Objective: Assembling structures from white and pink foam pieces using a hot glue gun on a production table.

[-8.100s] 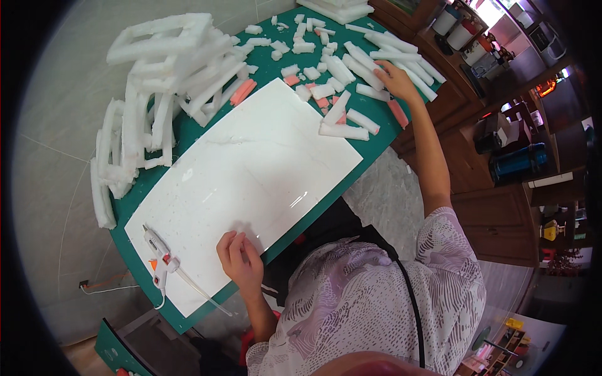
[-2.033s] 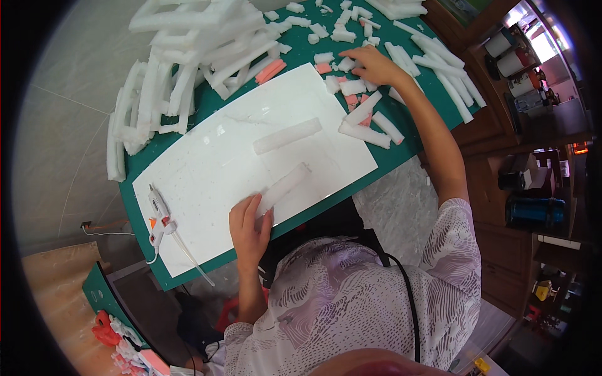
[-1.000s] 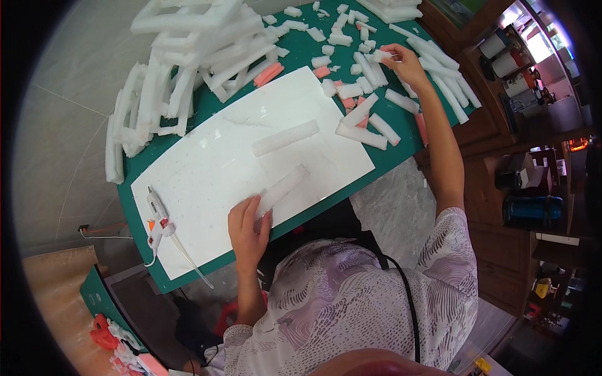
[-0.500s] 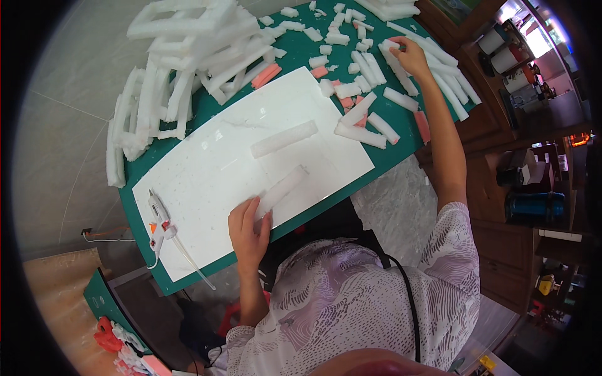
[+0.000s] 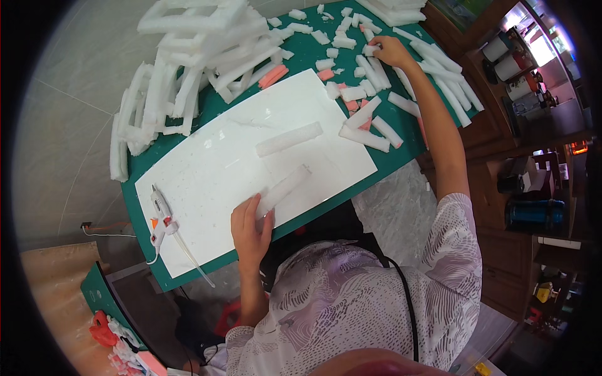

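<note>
My left hand (image 5: 251, 227) is closed on the near end of a white foam strip (image 5: 287, 186), which lies on the white board (image 5: 207, 182). Farther up the board rests a second white foam strip (image 5: 288, 139), apart from both hands. At the far right of the table, my right hand (image 5: 391, 52) pinches a small white foam piece (image 5: 371, 50) between thumb and fingers. Around it lie loose white strips and short offcuts (image 5: 343, 42). Pink foam pieces (image 5: 365, 121) are mixed in with the white ones nearer the board.
A white glue gun (image 5: 164, 216) lies on the board's left end, a glue stick jutting out behind it. Stacked white foam frames (image 5: 188, 69) fill the far left of the green table (image 5: 411, 135). Long foam strips (image 5: 448, 81) lie along its right edge, beside wooden cabinets (image 5: 495, 263).
My right hand has moved left, off a long white strip and onto a small foam piece among the offcuts. My left hand stays on its strip.
</note>
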The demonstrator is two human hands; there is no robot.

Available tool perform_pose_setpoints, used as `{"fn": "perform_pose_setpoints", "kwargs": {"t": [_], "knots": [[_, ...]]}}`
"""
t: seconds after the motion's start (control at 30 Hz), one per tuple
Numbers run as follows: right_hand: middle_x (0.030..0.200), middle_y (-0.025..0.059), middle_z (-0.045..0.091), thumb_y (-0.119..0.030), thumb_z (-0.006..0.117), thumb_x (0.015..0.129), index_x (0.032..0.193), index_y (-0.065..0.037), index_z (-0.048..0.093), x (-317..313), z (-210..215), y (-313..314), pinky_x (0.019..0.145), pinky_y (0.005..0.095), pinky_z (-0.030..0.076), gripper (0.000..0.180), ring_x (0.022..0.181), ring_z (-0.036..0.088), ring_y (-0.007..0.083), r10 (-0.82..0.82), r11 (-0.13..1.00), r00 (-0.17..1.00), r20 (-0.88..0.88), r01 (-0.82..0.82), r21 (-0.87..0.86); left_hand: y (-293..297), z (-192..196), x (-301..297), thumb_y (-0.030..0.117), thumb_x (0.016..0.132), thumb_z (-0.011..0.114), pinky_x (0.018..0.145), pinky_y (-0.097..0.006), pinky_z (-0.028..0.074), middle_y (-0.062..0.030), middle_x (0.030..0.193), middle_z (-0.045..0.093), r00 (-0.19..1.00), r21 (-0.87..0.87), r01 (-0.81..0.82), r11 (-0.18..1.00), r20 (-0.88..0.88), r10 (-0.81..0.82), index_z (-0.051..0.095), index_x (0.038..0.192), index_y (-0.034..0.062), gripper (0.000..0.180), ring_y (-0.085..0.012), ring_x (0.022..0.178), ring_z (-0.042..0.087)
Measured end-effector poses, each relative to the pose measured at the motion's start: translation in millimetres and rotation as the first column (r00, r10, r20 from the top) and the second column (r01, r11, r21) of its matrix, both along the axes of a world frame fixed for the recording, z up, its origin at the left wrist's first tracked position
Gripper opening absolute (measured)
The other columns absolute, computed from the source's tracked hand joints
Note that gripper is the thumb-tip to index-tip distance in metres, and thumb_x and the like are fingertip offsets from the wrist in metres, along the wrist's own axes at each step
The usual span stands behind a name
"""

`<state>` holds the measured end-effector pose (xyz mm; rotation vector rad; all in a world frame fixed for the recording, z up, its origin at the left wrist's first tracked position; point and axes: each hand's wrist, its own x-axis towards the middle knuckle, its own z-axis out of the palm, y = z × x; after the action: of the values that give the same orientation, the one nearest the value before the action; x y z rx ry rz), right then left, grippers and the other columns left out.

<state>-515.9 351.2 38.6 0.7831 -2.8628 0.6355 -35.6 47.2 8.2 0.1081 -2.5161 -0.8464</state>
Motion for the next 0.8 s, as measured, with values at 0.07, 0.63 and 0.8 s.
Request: {"fn": "perform_pose_setpoints", "kwargs": {"t": [0.07, 0.63, 0.8], "knots": [[0.097, 0.0183, 0.069, -0.015, 0.068, 0.074, 0.104, -0.005, 0.069, -3, 1, -4, 0.080, 0.0390, 0.052, 0.032, 0.088, 0.067, 0.0310, 0.045, 0.999, 0.999, -0.008, -0.045, 0.017, -1, -1, 0, 0.007, 0.079, 0.073, 0.088, -0.040, 0.046, -0.0171, 0.113, 0.062, 1.000, 0.008, 0.001, 1.000, 0.001, -0.001, 0.058, 0.123, 0.0016, 0.047, -0.0334, 0.102, 0.059], [0.098, 0.0049, 0.066, -0.012, 0.068, 0.088, 0.112, -0.002, 0.056, 112, 46, -17, 0.078, 0.0262, 0.052, 0.029, 0.087, 0.064, 0.0120, 0.387, 0.576, 0.848, 0.362, 0.084, -0.813, 0, 5, 4, 0.005, 0.080, 0.070, 0.098, -0.044, 0.042, -0.0219, 0.132, 0.050, 0.993, -0.041, -0.112, 0.993, -0.041, 0.111, 0.053, 0.128, 0.0029, 0.052, -0.0391, 0.117, 0.050], [0.105, 0.0056, 0.065, -0.003, 0.063, 0.089, 0.118, -0.001, 0.051, 207, 62, -39, 0.086, 0.0262, 0.050, 0.032, 0.095, 0.063, 0.0133, 0.576, 0.470, 0.650, 0.496, 0.234, -0.851, 7, 38, -7, 0.003, 0.078, 0.071, 0.098, -0.043, 0.041, -0.0217, 0.131, 0.049, 0.992, 0.046, -0.052, 0.998, -0.112, 0.056, 0.053, 0.128, 0.0023, 0.054, -0.0383, 0.119, 0.049]]}}
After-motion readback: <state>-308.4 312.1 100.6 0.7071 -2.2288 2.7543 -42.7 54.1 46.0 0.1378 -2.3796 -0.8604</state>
